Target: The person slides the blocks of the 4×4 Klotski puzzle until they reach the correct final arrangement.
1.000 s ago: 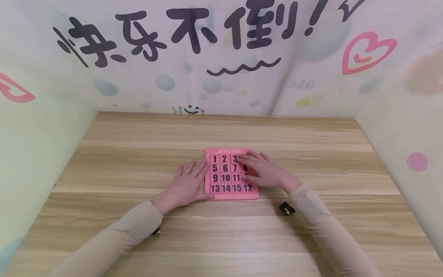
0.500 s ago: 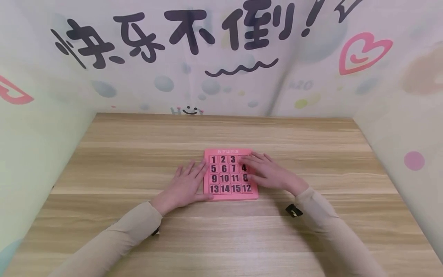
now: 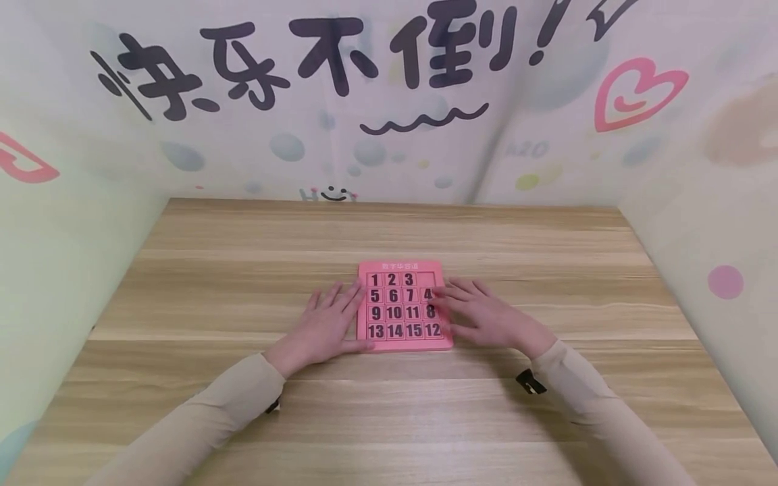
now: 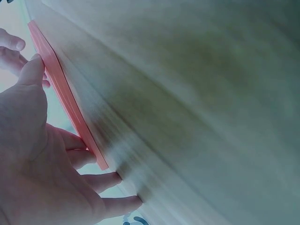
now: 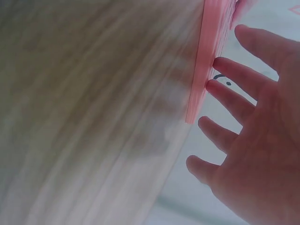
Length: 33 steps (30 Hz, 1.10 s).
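Observation:
A pink number slide puzzle lies flat on the table, its numbered tiles facing up. The top row reads 1, 2, 3, and the slot at its right end holds no tile. Down the right column run 4, 8 and 12. My left hand rests along the left edge, thumb at the near left corner. In the left wrist view its other fingers reach straight to the frame's side and the tabletop. My right hand is spread at the right edge, fingertips over or by the 4 and 8 tiles; contact is unclear.
The wood-grain table extends around the puzzle on every side. A printed white backdrop stands at its far edge, with pale side walls left and right. A black strap piece shows beneath the right sleeve.
My right hand has drawn back to the right and slightly nearer, uncovering the vacant top-right slot and the 8 tile. The left hand and the puzzle stay in place.

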Available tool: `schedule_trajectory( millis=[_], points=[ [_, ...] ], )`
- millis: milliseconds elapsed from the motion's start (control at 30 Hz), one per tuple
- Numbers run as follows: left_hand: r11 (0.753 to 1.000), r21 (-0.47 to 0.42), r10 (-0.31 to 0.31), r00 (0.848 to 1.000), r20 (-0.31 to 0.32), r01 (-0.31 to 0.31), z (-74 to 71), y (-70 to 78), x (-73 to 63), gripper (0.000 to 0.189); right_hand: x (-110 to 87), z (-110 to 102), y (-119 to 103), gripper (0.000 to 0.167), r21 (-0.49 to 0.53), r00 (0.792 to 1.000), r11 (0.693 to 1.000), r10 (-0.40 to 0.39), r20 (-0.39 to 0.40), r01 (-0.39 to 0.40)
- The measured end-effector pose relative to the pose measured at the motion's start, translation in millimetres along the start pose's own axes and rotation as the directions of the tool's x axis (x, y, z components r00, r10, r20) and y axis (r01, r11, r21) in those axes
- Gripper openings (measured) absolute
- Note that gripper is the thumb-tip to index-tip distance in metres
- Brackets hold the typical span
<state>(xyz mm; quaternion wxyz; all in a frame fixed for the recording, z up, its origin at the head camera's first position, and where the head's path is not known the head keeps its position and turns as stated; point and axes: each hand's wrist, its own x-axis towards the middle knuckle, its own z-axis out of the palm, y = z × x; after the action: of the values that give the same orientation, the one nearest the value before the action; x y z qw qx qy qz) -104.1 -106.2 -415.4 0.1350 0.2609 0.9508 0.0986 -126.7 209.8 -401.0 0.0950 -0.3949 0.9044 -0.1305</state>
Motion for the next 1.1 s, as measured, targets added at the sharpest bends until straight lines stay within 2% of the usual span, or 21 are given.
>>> schedule_trajectory(
  millis=[667, 867, 1100],
  points=[
    [1.0, -0.007, 0.01, 1.0, -0.005, -0.01, -1.2, -1.0, -1.9, 0.099, 18.6, 0, 8, 0.054, -0.018, 0.993, 0.993, 0.114, 0.005, -0.114],
    [1.0, -0.004, 0.014, 1.0, -0.008, -0.014, -0.6, -1.4, -1.6, 0.099, 14.5, 1, 7, 0.056, -0.035, 0.995, 0.995, 0.095, 0.011, -0.095],
    [1.0, -0.002, 0.016, 1.0, -0.011, -0.016, 0.0, -0.9, -0.7, 0.1, 3.7, 2, 3, 0.053, -0.057, 1.0, 0.998, 0.003, -0.005, -0.003]
  ],
)
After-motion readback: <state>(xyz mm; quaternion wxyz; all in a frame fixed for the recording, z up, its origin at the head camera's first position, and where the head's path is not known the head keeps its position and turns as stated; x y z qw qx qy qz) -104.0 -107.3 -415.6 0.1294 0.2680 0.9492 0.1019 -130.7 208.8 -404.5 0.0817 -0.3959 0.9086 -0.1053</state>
